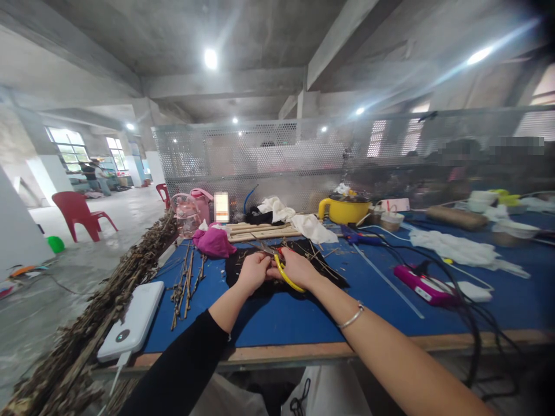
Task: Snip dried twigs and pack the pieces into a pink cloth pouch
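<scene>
My right hand point(299, 268) grips a pair of pruning shears with yellow handles point(288, 278); a bit of red shows by the grip. Their metal blades point(264, 247) point away to the left, over a black cloth point(236, 271) strewn with thin twigs. Close beside the shears, my left hand point(254, 271) is closed, thumb and fingers pressed together. Whatever it pinches is too small to make out. Dry twigs point(318, 254) lie on the cloth to the right of my hands. More dry stems point(186, 283) lie to the left on the blue table.
A white power bank point(132, 320) sits at the table's left edge, by a long heap of dried stalks point(99, 306). Behind my hands are a purple cloth point(213, 240), wooden sticks point(260, 231) and a yellow pot point(347, 209). Cables and a purple power strip point(425, 286) lie right.
</scene>
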Action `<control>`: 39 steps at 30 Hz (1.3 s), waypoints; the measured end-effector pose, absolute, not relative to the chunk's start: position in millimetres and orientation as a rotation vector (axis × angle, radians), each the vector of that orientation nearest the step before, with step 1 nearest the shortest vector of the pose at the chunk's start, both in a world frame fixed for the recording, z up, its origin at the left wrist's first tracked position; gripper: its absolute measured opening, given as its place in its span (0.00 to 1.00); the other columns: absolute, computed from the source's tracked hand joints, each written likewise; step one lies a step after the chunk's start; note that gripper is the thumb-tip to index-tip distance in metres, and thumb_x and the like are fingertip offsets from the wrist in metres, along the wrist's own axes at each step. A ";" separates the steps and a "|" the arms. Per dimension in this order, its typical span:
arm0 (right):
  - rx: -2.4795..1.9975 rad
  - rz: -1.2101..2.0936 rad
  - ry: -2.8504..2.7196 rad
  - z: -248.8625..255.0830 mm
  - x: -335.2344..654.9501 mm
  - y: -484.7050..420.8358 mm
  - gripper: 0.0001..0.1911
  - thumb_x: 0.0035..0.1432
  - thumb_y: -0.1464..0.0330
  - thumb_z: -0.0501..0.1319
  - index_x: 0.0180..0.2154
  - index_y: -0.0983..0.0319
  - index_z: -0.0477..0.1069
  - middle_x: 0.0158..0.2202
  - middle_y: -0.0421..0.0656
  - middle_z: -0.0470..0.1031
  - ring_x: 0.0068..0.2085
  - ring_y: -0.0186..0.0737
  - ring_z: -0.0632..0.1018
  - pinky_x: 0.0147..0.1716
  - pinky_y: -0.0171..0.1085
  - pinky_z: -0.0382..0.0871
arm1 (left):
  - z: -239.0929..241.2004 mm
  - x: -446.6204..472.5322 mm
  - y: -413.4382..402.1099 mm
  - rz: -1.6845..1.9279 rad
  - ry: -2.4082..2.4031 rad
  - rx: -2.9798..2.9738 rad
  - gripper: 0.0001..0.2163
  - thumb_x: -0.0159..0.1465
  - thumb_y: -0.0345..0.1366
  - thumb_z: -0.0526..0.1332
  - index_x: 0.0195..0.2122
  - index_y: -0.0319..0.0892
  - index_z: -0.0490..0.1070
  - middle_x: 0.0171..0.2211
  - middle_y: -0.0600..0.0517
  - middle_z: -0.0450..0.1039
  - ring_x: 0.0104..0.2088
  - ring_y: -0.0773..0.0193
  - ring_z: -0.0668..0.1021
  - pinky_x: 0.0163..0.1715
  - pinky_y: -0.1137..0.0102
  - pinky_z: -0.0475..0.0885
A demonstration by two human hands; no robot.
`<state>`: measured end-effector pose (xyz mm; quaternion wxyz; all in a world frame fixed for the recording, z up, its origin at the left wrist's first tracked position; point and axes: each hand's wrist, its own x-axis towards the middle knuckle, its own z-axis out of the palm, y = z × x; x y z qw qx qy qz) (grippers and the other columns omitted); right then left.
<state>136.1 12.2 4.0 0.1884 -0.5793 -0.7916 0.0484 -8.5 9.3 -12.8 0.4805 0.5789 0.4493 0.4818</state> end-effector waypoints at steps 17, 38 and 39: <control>-1.668 0.149 -2.238 4.4 136.4 14.5 0.30 0.45 0.41 0.53 0.35 0.60 0.67 0.35 0.48 0.75 0.37 0.47 0.76 0.28 0.34 0.60 | -7.7 -7.5 6.2 1.196 1.117 1.344 0.08 0.58 0.34 0.54 0.24 0.38 0.67 0.23 0.52 0.72 0.19 0.71 0.71 0.20 0.76 0.68; -1.640 0.079 -2.249 2.8 132.9 12.3 0.32 0.42 0.43 0.58 0.39 0.62 0.62 0.38 0.50 0.73 0.40 0.49 0.75 0.34 0.37 0.61 | -13.2 -17.6 11.3 1.304 1.336 1.660 0.12 0.55 0.40 0.57 0.27 0.37 0.75 0.24 0.49 0.76 0.23 0.65 0.74 0.23 0.74 0.65; -1.633 0.080 -2.246 2.4 133.0 12.4 0.32 0.42 0.43 0.58 0.39 0.62 0.62 0.37 0.49 0.73 0.40 0.49 0.75 0.33 0.37 0.61 | -12.3 -17.4 10.7 1.298 1.345 1.666 0.12 0.55 0.40 0.57 0.27 0.37 0.75 0.24 0.49 0.76 0.23 0.66 0.74 0.23 0.74 0.65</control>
